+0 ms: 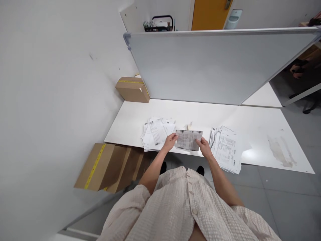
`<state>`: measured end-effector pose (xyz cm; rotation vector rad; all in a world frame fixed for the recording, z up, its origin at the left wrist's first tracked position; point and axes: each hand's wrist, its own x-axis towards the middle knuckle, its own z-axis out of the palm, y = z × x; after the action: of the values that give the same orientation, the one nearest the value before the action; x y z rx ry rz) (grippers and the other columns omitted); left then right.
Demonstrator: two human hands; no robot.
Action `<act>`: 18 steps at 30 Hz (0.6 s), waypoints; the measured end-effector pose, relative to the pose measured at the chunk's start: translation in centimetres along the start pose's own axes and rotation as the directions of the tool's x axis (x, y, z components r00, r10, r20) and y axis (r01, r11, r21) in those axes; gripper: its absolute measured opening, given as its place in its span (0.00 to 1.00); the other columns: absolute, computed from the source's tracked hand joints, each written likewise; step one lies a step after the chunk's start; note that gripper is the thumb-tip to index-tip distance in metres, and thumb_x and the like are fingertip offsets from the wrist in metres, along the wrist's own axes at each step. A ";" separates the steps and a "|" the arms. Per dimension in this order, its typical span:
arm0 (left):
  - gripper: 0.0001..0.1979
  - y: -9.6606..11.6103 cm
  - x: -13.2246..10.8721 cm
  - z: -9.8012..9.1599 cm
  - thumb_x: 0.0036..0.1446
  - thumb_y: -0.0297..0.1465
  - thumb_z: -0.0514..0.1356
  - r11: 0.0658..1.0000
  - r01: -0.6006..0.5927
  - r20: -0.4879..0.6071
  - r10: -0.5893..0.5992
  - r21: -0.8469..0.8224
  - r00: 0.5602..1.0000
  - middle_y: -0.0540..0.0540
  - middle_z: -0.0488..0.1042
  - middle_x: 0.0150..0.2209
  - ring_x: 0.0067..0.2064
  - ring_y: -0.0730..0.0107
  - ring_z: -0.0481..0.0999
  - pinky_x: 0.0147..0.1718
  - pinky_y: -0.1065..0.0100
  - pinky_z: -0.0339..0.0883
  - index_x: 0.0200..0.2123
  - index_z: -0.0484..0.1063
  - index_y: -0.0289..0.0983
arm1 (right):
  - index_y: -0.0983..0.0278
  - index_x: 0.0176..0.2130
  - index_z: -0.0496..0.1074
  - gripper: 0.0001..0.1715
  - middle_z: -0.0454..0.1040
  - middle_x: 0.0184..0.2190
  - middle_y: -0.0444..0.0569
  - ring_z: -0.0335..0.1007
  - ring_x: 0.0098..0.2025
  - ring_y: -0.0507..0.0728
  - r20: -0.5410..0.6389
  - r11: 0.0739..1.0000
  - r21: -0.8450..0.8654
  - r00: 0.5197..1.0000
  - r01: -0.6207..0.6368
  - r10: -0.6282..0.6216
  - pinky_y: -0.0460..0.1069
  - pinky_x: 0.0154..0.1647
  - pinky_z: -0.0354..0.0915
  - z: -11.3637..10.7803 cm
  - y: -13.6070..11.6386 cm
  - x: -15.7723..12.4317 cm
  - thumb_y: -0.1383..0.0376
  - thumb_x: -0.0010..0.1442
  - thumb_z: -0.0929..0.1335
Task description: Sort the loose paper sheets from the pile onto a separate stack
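Observation:
Between my two hands a printed sheet of paper (188, 140) is held up in front of me, over the front edge of the white table. My left hand (171, 141) pinches its left edge. On the opposite side my right hand (204, 147) grips the edge, thumb on the near face. To the left lies a loose pile of printed papers (157, 132), its sheets fanned unevenly. A second stack of papers (227, 149) sits to the right, partly overhanging the table's front edge. Just behind the held sheet is a small pale object (189, 126), too small to name.
A whiteboard (200, 67) stands along the back of the white table (260, 134). A taped cardboard box (134, 90) rests at the back left corner. More cardboard boxes (94, 167) stand at the left front, below the tabletop. A grey smudge marks the table's right end.

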<state>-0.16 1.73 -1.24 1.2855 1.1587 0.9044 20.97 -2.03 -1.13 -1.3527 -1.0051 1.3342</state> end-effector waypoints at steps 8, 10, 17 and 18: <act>0.13 0.9 -0.7 0.8 0.55 0.38 0.49 0.952 -0.085 -0.034 0.099 0.294 0.994 0.51 0.64 0.25 0.29 0.75 0.63 0.32 0.73 0.58 0.27 0.64 0.36 | 0.63 0.36 0.70 0.16 0.74 0.37 0.46 0.67 0.41 0.56 -0.083 0.996 0.084 0.996 0.043 -0.036 0.52 0.45 0.59 -1.0 1.7 0.5 0.59 0.47 0.67; 0.12 0.3 -0.8 0.9 0.55 0.38 0.48 0.943 -0.077 -0.021 0.089 0.325 0.996 0.51 0.63 0.25 0.29 0.75 0.62 0.32 0.73 0.58 0.28 0.63 0.36 | 0.63 0.37 0.70 0.17 0.73 0.38 0.47 0.67 0.41 0.56 -0.087 0.997 0.066 0.996 0.028 -0.022 0.52 0.45 0.59 -0.9 2.3 0.5 0.58 0.47 0.67; 0.12 -1.6 -1.0 1.1 0.56 0.37 0.47 0.934 -0.081 0.001 0.086 0.347 0.996 0.53 0.60 0.23 0.26 0.76 0.59 0.30 0.74 0.56 0.28 0.62 0.35 | 0.63 0.39 0.70 0.18 0.72 0.40 0.50 0.67 0.42 0.58 -0.067 1.000 -0.014 0.998 0.018 -0.019 0.53 0.42 0.61 -1.2 4.1 0.4 0.56 0.48 0.66; 0.12 -1.6 -0.9 1.1 0.56 0.37 0.47 0.933 -0.084 -0.002 0.091 0.351 0.996 0.53 0.59 0.22 0.26 0.76 0.59 0.30 0.74 0.55 0.27 0.62 0.35 | 0.63 0.38 0.70 0.18 0.73 0.40 0.50 0.67 0.41 0.59 -0.076 1.000 -0.026 0.997 0.017 -0.019 0.53 0.41 0.61 -1.3 4.2 0.4 0.56 0.48 0.66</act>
<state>0.56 0.38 -2.82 1.6308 1.3276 0.7967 21.99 -2.59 -5.40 -1.4000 -0.9827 1.2512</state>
